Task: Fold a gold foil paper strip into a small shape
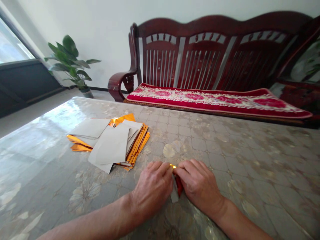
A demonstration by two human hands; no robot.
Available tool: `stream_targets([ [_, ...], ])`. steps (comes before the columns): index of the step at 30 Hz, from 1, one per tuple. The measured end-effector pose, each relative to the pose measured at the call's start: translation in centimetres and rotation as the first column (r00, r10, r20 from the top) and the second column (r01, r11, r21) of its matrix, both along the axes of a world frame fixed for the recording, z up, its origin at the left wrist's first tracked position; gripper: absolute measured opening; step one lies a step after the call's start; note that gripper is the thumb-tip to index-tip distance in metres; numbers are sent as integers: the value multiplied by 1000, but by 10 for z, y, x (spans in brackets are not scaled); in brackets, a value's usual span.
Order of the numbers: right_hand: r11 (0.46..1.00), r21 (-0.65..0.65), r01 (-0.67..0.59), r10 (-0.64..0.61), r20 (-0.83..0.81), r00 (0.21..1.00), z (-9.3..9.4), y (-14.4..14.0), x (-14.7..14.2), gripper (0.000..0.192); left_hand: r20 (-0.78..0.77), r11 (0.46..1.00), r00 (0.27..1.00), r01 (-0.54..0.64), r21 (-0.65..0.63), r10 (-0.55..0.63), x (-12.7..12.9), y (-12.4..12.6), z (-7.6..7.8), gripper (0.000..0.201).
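Left hand and right hand meet fingertip to fingertip, pinched on what seems a small folded gold foil paper, beside the gold paper stack.

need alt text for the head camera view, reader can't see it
Two bare hands, left hand and right hand, press together on a small folded gold foil paper on a floral-patterned table. A loose stack of gold foil sheets lies to the left; a dark wooden bench with a red cushion and a potted plant stand behind.
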State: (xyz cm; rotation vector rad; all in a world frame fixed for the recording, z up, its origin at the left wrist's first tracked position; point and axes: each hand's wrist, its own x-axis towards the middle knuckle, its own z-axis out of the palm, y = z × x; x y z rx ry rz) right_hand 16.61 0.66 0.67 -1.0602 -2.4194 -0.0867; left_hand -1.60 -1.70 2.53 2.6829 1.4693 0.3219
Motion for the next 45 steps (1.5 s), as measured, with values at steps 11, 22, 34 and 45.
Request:
stream_targets([
  [11, 989, -55, -134, 126, -137, 983, 3, -5, 16, 28, -77, 997, 997, 33, 72, -27, -1, -4, -3, 14],
  [22, 984, -95, -152, 135, -165, 977, 1, 0, 20, 20, -31, 994, 999, -13, 107, 17, 7, -16, 2, 58],
  [34, 965, -221, -144, 109, -163, 981, 8, 6, 21, 12, -12, 992, 998, -67, 107, 69, 9, -18, -2, 29],
  [45, 970, -133, -204, 204, -16, 979, 10, -2, 20, 16, -24, 992, 1000, 11, 130, -8, -1, 3, -2, 37],
])
